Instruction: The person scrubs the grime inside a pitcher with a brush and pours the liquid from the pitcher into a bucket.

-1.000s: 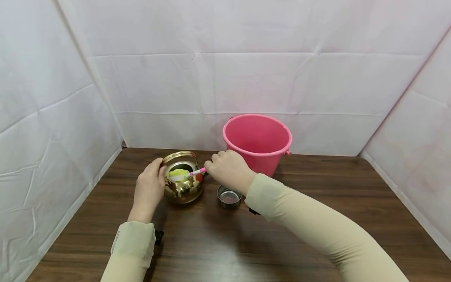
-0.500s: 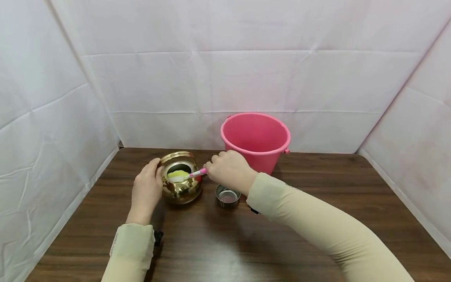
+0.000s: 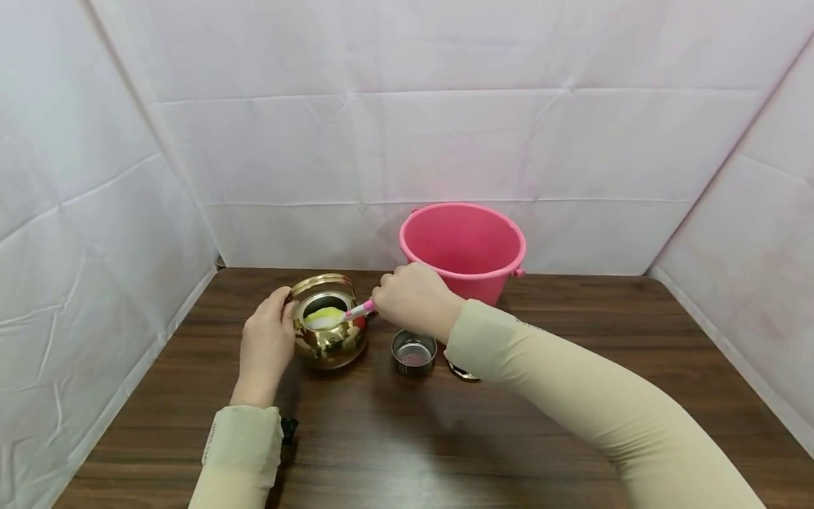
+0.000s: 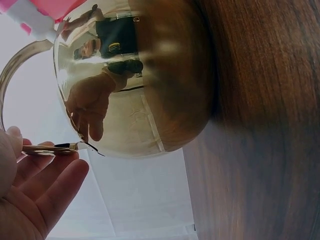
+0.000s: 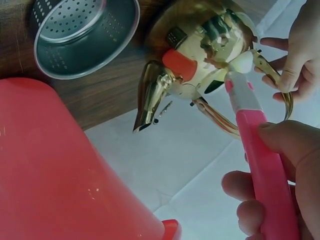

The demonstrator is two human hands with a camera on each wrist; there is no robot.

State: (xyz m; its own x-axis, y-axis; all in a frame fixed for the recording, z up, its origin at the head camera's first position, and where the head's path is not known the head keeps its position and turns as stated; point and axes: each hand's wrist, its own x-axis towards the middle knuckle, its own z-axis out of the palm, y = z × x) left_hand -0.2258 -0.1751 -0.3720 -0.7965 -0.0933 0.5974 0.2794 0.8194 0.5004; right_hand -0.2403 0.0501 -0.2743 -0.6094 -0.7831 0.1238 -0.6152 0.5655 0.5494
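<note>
A shiny gold kettle (image 3: 331, 350) stands on the table with its top opening uncovered and its arched handle (image 3: 321, 281) raised. My left hand (image 3: 267, 343) pinches that handle at its left side, thumb on one face and fingers on the other. My right hand (image 3: 416, 300) grips the pink handle of a sponge brush (image 5: 267, 165) from the right. The brush's pale yellow-green and white head (image 3: 324, 316) sits in the kettle's mouth, its lower part hidden inside. A red patch shows near the base of the kettle's spout (image 5: 150, 95).
A perforated metal strainer basket (image 3: 413, 367) stands right of the kettle. A gold-rimmed round piece (image 3: 463, 375) lies beside it, mostly hidden under my right cuff. Behind my right hand stands a pink bucket (image 3: 464, 240). White sheeting (image 3: 470, 148) encloses the back and sides of the wooden table (image 3: 381, 438).
My right hand has risen slightly and tilted the brush handle, its head staying in the kettle mouth. The gold-rimmed piece now shows below the right cuff. My left hand keeps its hold.
</note>
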